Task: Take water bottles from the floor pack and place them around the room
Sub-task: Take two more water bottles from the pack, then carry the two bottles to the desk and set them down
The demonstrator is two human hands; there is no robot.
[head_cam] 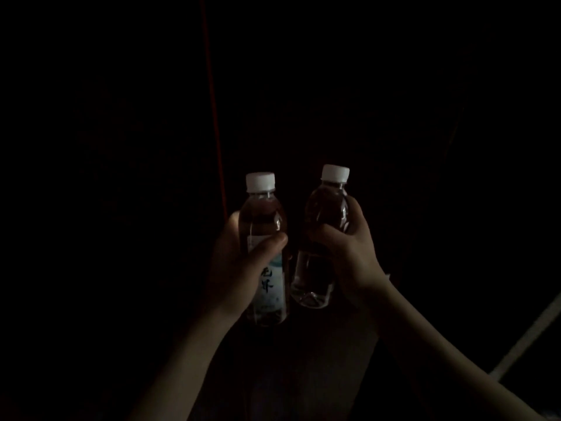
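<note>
The room is very dark. My left hand [243, 262] is wrapped around the middle of a clear water bottle [262, 214] with a white cap and a pale label, held upright. My right hand [349, 247] grips a second water bottle [326, 208], also white-capped, tilted slightly with its base toward the left. The two bottles are side by side in front of me, close but apart. The floor pack is not visible.
A thin red vertical line [214, 110] runs down from the top behind the left bottle. A pale diagonal strip [528, 332] shows at the lower right edge. Everything else is hidden in darkness.
</note>
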